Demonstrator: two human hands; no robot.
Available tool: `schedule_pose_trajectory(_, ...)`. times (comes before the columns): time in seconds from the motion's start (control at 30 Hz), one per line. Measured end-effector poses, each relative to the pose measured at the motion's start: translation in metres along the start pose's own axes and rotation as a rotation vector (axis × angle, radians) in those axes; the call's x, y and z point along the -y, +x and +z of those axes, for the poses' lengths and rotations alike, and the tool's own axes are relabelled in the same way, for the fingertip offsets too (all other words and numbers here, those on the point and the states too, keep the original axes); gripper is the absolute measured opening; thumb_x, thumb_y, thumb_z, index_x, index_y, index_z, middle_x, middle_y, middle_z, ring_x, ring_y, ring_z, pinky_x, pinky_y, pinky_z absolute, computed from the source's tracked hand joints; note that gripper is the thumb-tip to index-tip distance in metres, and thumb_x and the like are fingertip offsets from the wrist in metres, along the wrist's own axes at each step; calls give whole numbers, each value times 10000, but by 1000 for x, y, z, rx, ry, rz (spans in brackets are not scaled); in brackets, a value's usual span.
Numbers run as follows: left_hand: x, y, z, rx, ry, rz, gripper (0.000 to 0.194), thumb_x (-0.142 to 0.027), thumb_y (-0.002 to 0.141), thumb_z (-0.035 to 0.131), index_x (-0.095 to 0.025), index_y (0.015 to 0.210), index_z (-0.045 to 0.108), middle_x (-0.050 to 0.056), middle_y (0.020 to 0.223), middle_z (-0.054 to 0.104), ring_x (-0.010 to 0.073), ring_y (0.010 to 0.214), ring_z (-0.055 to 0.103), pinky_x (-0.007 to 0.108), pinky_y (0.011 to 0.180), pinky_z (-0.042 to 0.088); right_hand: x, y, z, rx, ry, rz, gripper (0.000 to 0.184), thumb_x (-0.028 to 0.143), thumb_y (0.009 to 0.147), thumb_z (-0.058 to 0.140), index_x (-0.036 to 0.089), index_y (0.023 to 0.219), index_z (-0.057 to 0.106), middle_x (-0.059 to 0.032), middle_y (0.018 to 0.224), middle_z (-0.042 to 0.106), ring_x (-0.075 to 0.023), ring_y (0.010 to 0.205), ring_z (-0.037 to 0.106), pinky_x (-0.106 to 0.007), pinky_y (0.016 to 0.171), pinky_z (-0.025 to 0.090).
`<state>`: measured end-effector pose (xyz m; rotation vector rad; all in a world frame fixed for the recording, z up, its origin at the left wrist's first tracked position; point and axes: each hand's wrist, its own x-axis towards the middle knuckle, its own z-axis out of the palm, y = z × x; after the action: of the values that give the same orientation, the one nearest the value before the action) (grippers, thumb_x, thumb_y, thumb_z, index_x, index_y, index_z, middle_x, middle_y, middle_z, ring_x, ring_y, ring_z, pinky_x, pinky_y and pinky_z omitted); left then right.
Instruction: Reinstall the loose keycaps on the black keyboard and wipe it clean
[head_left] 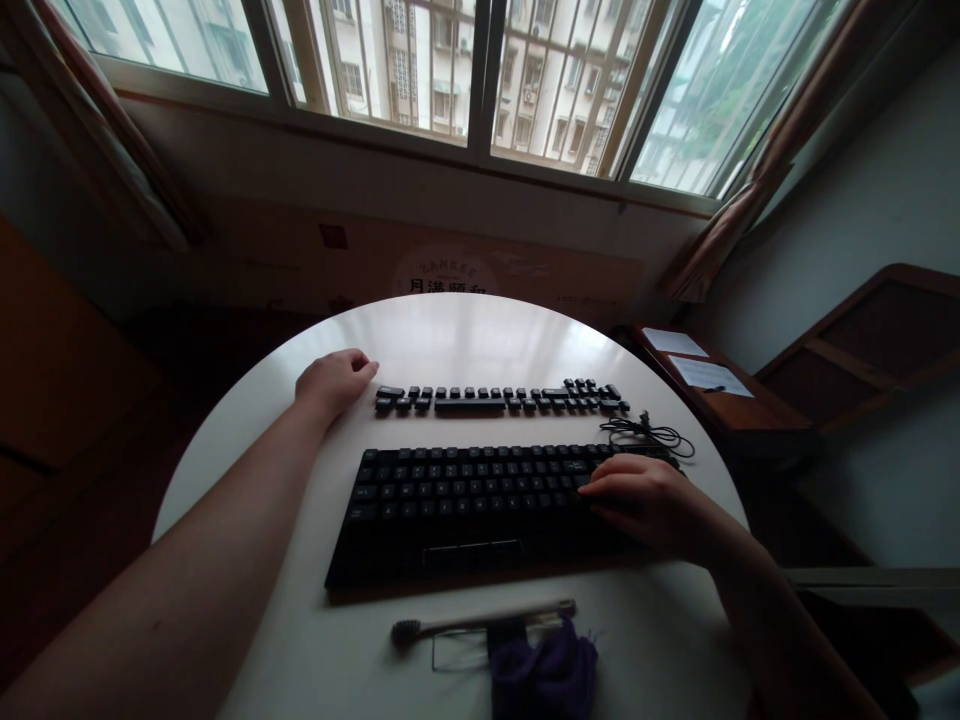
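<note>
A black keyboard (pixel 465 490) lies on the white round table (pixel 480 340). Its upper rows carry keycaps, while the lower part is bare of them. My right hand (pixel 645 495) is over the keyboard's right side, fingers pinched together at the keys; what they grip, if anything, is hidden. Beyond the keyboard, loose black keycaps (pixel 517 394) stand in two rows, with a long space bar keycap (pixel 470 405) among them. My left hand (pixel 334 385) rests closed on the table by the left end of these rows, with nothing visible in it.
A toothbrush (pixel 480 618), a thin wire tool (pixel 457 652) and a purple cloth (pixel 544 670) lie at the near side. A coiled black cable (pixel 649 435) sits behind the keyboard's right end. At the right, a wooden side table (pixel 750 412) holds papers and a pen.
</note>
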<state>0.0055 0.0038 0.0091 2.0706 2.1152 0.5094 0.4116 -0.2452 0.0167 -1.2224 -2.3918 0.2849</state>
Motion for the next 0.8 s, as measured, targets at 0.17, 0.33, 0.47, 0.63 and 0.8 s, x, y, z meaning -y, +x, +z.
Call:
schedule_pose_trajectory(0.17, 1, 0, 1, -4, -6, -1, 325, -499, 855, 511, -258, 933, 714, 78, 995, 754, 301, 910, 665, 351, 652, 428, -3, 1, -1, -49, -11, -46, 182, 167, 923, 641, 227, 1060, 744, -66, 980, 734, -182, 870, 686, -302, 769, 543)
schedule_pose_trajectory(0.33, -1, -3, 0, -2, -11, 2, 312, -495, 864, 504, -261, 934, 698, 70, 1016, 752, 296, 929, 666, 348, 653, 422, -2, 2, -3, -54, -61, -105, 127, 194, 945, 650, 234, 1019, 745, -45, 929, 745, -177, 815, 651, -339, 759, 497)
schedule_pose_trajectory(0.47, -2, -4, -2, 7, -11, -8, 325, -500, 856, 509, -258, 949, 705, 75, 1015, 752, 302, 926, 665, 357, 659, 432, 1, 4, -4, -35, -79, -108, 124, 205, 958, 641, 251, 1002, 748, -30, 921, 746, -171, 797, 632, -344, 749, 469)
schedule_pose_trajectory(0.63, -3, -3, -1, 9, -5, -9, 347, -510, 855, 503, -258, 961, 717, 77, 1011, 756, 305, 918, 667, 359, 661, 441, 9, 7, -5, -26, -109, -81, 154, 233, 977, 613, 246, 927, 758, -32, 872, 718, -172, 789, 596, -339, 749, 460)
schedule_pose_trajectory(0.8, -2, -4, -1, -2, 10, -2, 345, -504, 867, 498, -259, 965, 719, 68, 1023, 763, 296, 932, 673, 345, 666, 450, 22, 7, -7, 60, -257, 4, 138, 281, 955, 630, 261, 946, 766, -32, 776, 670, -190, 736, 573, -354, 708, 436)
